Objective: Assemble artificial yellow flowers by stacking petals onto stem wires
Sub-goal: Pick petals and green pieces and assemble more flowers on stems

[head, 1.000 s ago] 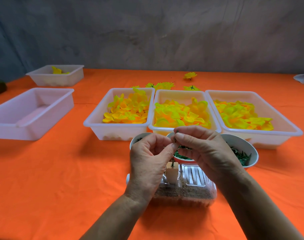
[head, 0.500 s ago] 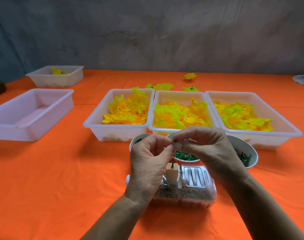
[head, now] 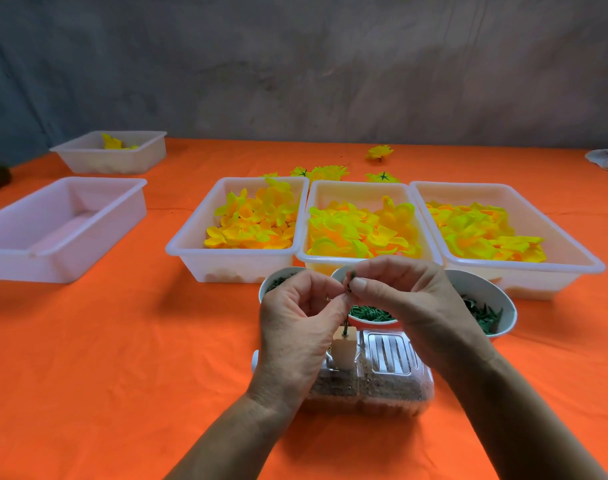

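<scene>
Early stage: thin dark stem wire (head: 346, 329), standing in small pale block (head: 345, 347) at lower centre, is pinched by both hands (head: 351, 289), no yellow fabric petals (head: 361, 232) stacked yet, a few finished yellow flowers (head: 325, 172) laid behind the trays.

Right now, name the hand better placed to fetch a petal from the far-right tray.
Right hand: it sits nearest the far-right tray. The left hand pinches the stem wire and would have to cross over.

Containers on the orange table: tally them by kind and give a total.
White plastic trays holding yellow petals: 4
Empty white tray: 1
Bowls of green parts: 3
Clear plastic box: 1
Total: 9
</scene>
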Motion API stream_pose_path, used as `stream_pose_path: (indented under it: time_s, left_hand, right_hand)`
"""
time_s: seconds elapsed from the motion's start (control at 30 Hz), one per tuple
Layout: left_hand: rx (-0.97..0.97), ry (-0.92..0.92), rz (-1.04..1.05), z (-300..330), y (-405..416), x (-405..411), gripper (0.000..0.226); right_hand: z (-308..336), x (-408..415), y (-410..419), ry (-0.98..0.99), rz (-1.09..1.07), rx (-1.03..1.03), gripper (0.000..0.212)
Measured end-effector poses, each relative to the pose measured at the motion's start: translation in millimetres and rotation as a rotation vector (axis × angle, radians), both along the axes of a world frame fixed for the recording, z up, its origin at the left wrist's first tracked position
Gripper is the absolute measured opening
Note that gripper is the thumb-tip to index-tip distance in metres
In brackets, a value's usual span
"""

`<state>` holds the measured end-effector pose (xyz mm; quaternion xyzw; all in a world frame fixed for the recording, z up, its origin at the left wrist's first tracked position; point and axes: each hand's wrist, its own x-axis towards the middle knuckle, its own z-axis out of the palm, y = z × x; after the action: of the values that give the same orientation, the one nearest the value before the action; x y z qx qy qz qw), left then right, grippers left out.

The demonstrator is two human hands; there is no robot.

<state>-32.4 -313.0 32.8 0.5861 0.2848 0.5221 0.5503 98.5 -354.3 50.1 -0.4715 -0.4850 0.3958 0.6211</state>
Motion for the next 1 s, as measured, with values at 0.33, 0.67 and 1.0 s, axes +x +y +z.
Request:
stream_pose_path:
  time_s: [0.33, 0.67, 1.0]
  left_hand:
    - [0.042, 0.081, 0.01, -9.9, 1.7, -5.6, 0.02]
    - [0.078, 0.187, 0.025, -14.9, 3.2, -10.9, 0.026]
    - [0.168, 0.31, 0.024, -27.4, 4.3, -15.6, 0.016]
  right_hand:
    - [-10.4, 0.6, -4.5, -0.162, -0.011, -0.016, 0.008]
    - [-17.8, 2.0, -5.3, -0.306, -0.036, -0.025, 0.021]
    - [-25.4, 2.8, -7.0, -0.428, -0.108, -0.042, 0.022]
